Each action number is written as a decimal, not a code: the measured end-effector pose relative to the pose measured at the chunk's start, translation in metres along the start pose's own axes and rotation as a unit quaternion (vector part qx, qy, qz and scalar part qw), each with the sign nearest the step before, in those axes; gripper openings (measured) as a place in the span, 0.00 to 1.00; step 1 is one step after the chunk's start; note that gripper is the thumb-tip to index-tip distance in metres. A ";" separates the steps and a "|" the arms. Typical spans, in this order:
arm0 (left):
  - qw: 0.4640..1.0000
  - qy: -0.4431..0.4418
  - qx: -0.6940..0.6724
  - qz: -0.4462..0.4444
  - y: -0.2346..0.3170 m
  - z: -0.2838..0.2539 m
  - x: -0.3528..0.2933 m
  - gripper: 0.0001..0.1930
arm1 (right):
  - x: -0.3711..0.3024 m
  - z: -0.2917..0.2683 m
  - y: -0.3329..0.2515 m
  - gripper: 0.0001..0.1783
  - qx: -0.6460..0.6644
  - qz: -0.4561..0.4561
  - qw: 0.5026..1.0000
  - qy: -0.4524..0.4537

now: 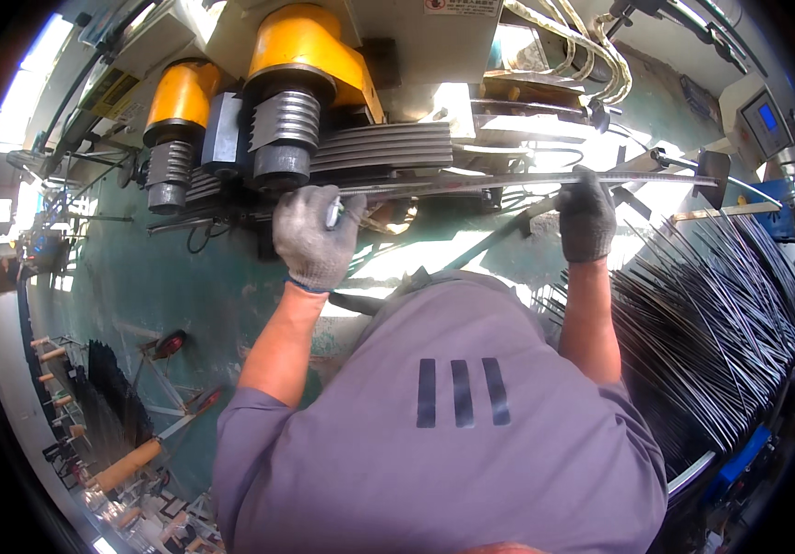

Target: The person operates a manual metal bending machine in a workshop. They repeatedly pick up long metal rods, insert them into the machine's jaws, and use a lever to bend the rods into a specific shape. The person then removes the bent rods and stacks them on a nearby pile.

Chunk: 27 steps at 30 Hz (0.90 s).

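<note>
Gloved in grey, my left hand (314, 235) is closed around a small tape measure (334, 213), with only a pale, greenish bit of its case showing. The pulled-out blade (499, 181) stretches right, roughly level, along a thin dark bar beneath the machine's front. My right hand (588, 217), in a darker grey glove, is closed over the blade further along; its fingertips are partly hidden. Past that hand the blade runs on to a dark upright plate (714, 179) at the far right. Just beyond my left hand stands a ribbed roller (283, 138) under a yellow housing (300, 42).
A second ribbed roller (169, 175) stands further left. Ridged metal rails (383, 148) lie behind the blade. Many long dark rods (693, 323) are heaped at right, below a control box with a blue screen (766, 117). A wheeled frame (171, 397) stands at lower left.
</note>
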<state>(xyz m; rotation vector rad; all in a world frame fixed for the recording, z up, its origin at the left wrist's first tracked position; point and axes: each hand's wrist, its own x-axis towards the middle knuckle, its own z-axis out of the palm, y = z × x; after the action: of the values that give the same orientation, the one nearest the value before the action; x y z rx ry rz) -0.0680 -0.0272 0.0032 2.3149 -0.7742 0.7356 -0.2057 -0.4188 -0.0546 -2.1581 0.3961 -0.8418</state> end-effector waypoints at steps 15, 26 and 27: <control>0.994 -0.027 0.096 0.043 0.030 0.086 0.073 0.20 | -0.071 0.001 -0.057 0.17 0.324 0.476 0.814 -0.074; 0.971 -0.042 0.232 0.034 0.084 0.080 0.083 0.24 | -0.054 -0.127 0.059 0.17 0.327 0.473 0.817 0.043; 0.977 -0.021 0.213 0.001 0.105 0.083 0.084 0.24 | -0.052 -0.146 0.078 0.17 0.316 0.472 0.821 0.051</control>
<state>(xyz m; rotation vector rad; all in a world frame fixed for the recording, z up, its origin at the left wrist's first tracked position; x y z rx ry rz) -0.0550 -0.1809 0.0376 2.7178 -0.6867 0.9312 -0.3437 -0.5230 -0.0655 -1.0640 0.9739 -0.4009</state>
